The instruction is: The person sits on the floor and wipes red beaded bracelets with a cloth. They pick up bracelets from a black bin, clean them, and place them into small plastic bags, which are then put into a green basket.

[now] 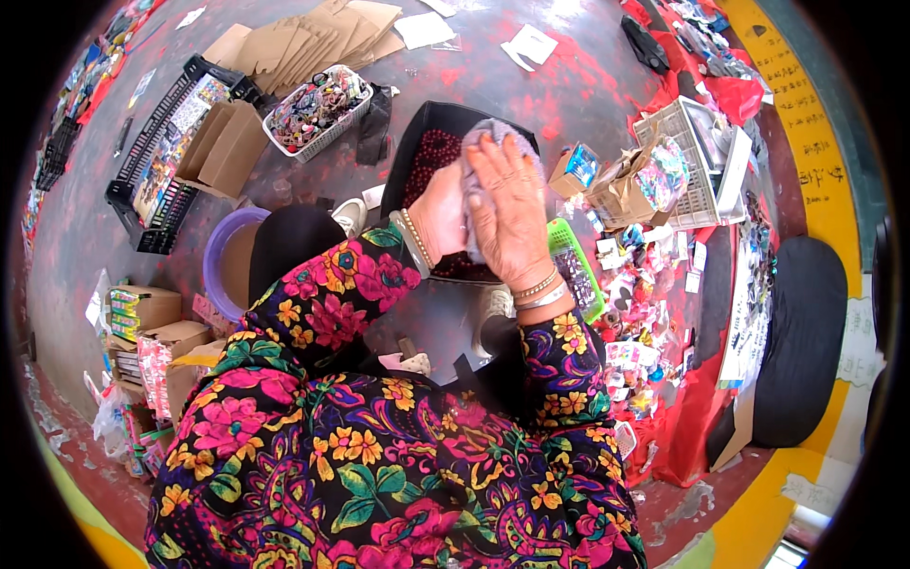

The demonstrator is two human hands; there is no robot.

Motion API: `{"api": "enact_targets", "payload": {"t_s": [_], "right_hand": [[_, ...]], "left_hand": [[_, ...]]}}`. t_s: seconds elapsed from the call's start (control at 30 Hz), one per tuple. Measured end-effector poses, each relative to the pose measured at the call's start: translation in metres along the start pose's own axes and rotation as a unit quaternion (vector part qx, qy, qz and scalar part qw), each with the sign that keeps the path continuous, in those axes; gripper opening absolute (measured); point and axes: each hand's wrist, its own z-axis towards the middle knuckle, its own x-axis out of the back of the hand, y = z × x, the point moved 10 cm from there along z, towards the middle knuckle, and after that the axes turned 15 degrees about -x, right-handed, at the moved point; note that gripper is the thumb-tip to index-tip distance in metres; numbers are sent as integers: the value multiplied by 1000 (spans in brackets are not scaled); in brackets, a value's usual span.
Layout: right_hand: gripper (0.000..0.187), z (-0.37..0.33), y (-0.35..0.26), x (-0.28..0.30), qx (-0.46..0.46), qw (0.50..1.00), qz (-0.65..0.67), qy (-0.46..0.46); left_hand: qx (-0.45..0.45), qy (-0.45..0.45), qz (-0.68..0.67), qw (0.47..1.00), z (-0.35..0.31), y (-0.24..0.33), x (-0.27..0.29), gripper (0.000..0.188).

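Note:
A grey-mauve cloth (483, 142) is bunched between my hands, above a black tub (409, 142) with dark red beads (434, 156) in it. My left hand (441, 216) holds the cloth from the left, its fingers hidden behind the folds. Across the cloth's front lies my right hand (512, 204), open, its fingers stretched out and pressed flat on the fabric. Bracelets circle both wrists. Whether anything is wrapped inside the cloth is hidden.
Beside the tub's right edge stands a green basket (580, 266). A white basket of hair ties (318, 112), a black crate (156, 152) and a purple basin (220, 261) are to the left. Small packaged goods (649, 284) cover the right side. Flattened cardboard (303, 43) lies beyond.

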Motion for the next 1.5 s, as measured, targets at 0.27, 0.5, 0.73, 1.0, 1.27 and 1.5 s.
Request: {"api": "enact_targets", "payload": {"t_s": [0.27,0.5,0.73,1.0,1.27,1.5], "right_hand": [[34,5,95,32,-287,937,166,106],[39,-14,185,18,-384,634,661,117],[45,-21,166,34,-358,558,742,102],[45,2,83,57,-207,919,333,48],[23,4,64,41,-188,978,18,90],[33,-9,123,33,-351,895,251,116]], "left_hand": [[74,-77,20,994,-17,-31,-31,41],[43,-62,43,996,-15,-8,-41,40],[-41,-60,206,976,-7,14,-39,30],[-56,-133,498,855,-3,15,-33,30],[-63,-138,527,836,2,6,-17,23],[13,-163,545,822,-8,1,-31,24]]}}
